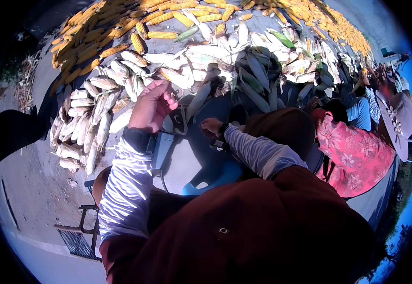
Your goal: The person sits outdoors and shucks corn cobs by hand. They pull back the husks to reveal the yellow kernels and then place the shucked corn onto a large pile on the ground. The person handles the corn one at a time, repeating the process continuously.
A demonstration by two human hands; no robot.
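Observation:
My left hand (153, 104) is raised in sunlight, palm partly up and fingers curled, over the near edge of the husk-covered corn; a small bit of something may be at its fingertips. Lower and to the right, my right hand (211, 127) is in shade with curled fingers; whether it holds anything is unclear. Before me lie pale corn husks (206, 56) and ears still in their husks (81, 103), heaped at the left. Bare yellow corn cobs (161, 34) lie beyond them. A grey box-like object (164, 149) is beside my left wrist.
A co-worker in a pink floral top (355, 156) sits close at the right, near a wide-brimmed hat (397, 120). A blue plastic stool or seat (213, 181) is below my hands. A folding chair with a woven seat (76, 241) stands at the lower left. More bare cobs (319, 21) lie at the upper right.

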